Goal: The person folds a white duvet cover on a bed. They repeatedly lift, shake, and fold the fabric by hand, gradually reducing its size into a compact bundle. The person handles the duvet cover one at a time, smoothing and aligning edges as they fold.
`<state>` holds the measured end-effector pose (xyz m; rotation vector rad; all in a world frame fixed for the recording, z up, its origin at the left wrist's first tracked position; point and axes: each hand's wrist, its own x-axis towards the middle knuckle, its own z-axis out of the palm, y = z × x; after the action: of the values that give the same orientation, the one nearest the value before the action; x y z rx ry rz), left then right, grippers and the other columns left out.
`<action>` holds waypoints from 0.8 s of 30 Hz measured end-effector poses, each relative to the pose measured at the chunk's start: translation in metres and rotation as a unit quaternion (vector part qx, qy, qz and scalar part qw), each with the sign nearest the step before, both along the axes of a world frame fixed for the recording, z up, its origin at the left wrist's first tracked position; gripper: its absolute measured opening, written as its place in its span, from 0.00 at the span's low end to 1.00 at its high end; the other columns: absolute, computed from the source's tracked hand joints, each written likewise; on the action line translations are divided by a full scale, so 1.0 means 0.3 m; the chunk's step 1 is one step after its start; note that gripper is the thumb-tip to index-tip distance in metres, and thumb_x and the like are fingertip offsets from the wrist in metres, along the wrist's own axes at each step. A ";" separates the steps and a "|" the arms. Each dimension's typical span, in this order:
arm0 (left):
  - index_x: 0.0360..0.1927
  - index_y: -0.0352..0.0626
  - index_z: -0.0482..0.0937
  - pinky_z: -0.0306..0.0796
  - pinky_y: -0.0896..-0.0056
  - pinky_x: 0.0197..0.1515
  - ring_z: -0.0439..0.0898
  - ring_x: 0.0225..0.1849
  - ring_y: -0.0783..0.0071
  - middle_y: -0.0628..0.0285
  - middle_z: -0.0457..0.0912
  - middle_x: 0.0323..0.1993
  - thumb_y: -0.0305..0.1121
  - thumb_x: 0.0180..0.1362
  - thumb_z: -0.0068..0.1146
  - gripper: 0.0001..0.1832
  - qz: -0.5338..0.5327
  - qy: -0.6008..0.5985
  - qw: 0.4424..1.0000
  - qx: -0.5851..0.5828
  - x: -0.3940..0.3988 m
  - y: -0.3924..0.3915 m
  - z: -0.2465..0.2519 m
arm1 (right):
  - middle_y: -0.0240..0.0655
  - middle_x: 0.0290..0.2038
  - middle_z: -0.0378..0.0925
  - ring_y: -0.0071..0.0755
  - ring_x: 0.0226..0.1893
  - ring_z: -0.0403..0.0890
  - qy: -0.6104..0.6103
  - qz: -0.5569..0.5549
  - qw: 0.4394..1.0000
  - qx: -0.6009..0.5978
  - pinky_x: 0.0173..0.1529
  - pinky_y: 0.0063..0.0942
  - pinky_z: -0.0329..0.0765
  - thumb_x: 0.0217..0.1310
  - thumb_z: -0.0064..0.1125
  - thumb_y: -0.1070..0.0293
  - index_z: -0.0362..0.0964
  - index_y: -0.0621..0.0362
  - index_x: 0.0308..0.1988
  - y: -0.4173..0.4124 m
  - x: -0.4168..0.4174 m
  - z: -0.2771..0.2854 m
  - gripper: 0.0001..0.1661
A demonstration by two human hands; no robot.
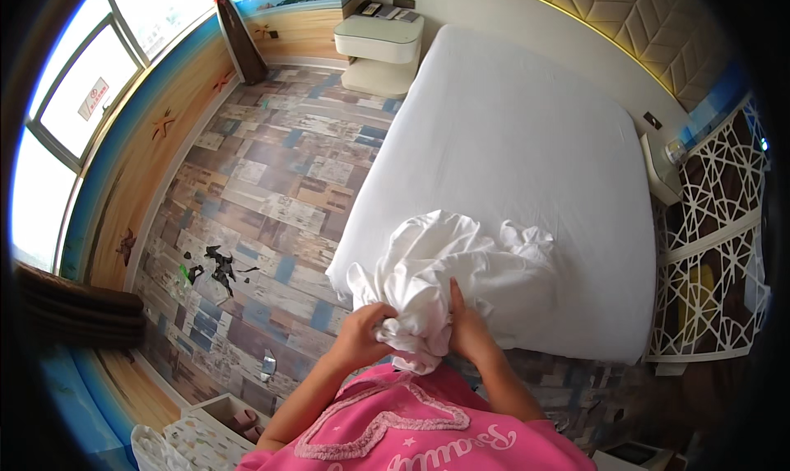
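A bunched white bed linen (426, 267), perhaps a sheet or duvet cover, lies in loose folds over the front end of the bed (506, 131). My left hand (363, 333) grips the gathered edge of this cloth, close to my body. On the other side, my right hand (468, 332) holds the same bundle, its thumb pointing up along the folds and its fingers partly hidden by fabric. Some of the linen hangs over the bed's edge against my pink top. A smooth white sheet covers the mattress beneath.
A white nightstand (379, 39) with a telephone stands at the bed's far left. Torn black scraps (221, 268) and a small silvery wrapper (268, 365) litter the wood-patterned floor (278, 187). A white lattice screen (710, 243) borders the right. Brown curtains (80, 307) hang at left.
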<state>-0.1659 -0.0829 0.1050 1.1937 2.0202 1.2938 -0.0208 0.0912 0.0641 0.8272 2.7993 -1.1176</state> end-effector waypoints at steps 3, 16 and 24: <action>0.33 0.40 0.73 0.69 0.70 0.33 0.77 0.30 0.63 0.57 0.76 0.27 0.29 0.33 0.68 0.21 -0.037 -0.007 0.999 -0.007 -0.033 0.002 -0.014 | 0.53 0.34 0.75 0.59 0.35 0.75 -0.121 0.009 0.992 0.042 0.38 0.42 0.72 0.44 0.52 0.75 0.37 0.54 0.64 -0.002 -0.073 0.022 0.48; 0.43 0.39 0.73 0.70 0.71 0.39 0.77 0.35 0.69 0.55 0.79 0.33 0.30 0.43 0.62 0.21 -0.032 -0.179 0.976 -0.121 -0.520 0.073 -0.156 | 0.42 0.27 0.73 0.48 0.32 0.73 0.153 -0.123 0.959 0.206 0.40 0.38 0.68 0.37 0.49 0.81 0.73 0.61 0.33 0.135 -0.564 -0.039 0.16; 0.40 0.37 0.74 0.71 0.71 0.38 0.76 0.34 0.75 0.59 0.79 0.32 0.32 0.43 0.62 0.19 -0.019 -0.246 0.956 -0.159 -0.875 0.200 -0.187 | 0.39 0.27 0.71 0.46 0.32 0.72 0.142 -0.167 0.961 0.171 0.38 0.38 0.68 0.36 0.52 0.81 0.71 0.60 0.32 0.112 -0.774 -0.049 0.15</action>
<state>-0.4285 -0.0229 0.0488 0.6760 1.7381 1.0617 -0.2530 0.1247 0.0494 1.3055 3.2405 -0.8466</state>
